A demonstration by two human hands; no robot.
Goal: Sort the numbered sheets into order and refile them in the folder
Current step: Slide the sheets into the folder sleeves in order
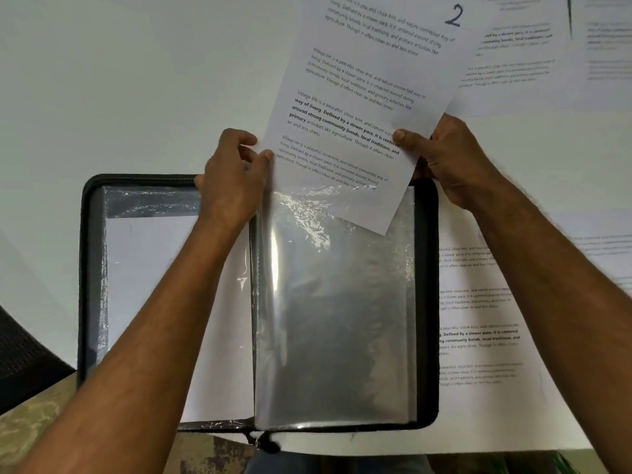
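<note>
A black zip folder (427, 302) lies open on the white table, its clear plastic sleeves (335, 319) spread across both halves. The left sleeve holds a white sheet (150, 268). I hold a printed sheet marked 2 (369, 80) tilted over the top of the right sleeve, and its lower corner sits inside the sleeve mouth. My left hand (236, 176) pinches the sheet's left edge together with the sleeve's top edge. My right hand (444, 155) grips the sheet's right edge, thumb on top.
More printed sheets lie on the table: one to the right of the folder (485, 319), others at the top right (513, 56) and far right (602, 251). A dark chair (24, 354) stands at the lower left, beside the table's curved near edge.
</note>
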